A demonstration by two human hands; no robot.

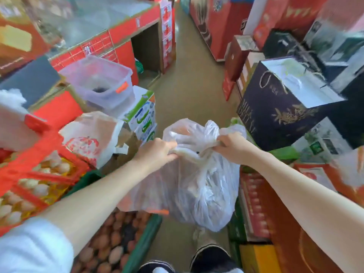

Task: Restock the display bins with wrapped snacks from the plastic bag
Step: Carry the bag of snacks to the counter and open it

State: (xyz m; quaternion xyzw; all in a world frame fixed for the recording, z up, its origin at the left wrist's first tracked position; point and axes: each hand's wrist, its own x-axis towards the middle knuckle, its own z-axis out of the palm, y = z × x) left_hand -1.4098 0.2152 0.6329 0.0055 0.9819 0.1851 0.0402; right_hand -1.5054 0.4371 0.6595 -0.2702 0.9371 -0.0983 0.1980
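Observation:
A full, clear plastic bag point(202, 186) hangs in front of me above the aisle floor. Its contents show only as dark and pale shapes through the film. My left hand point(155, 152) grips the bunched left side of the bag's neck. My right hand point(233, 147) grips the bunched right side. The two hands hold the top gathered between them. A clear lidded bin point(100, 83) with an orange clasp stands at the left on stacked boxes. The picture is blurred by motion.
Red crates of pale eggs point(33, 186) sit at the left, and a green crate of brown eggs point(116, 247) lies below my left arm. Dark gift boxes point(283, 107) and red cartons line the right. The narrow aisle floor point(189, 91) runs ahead.

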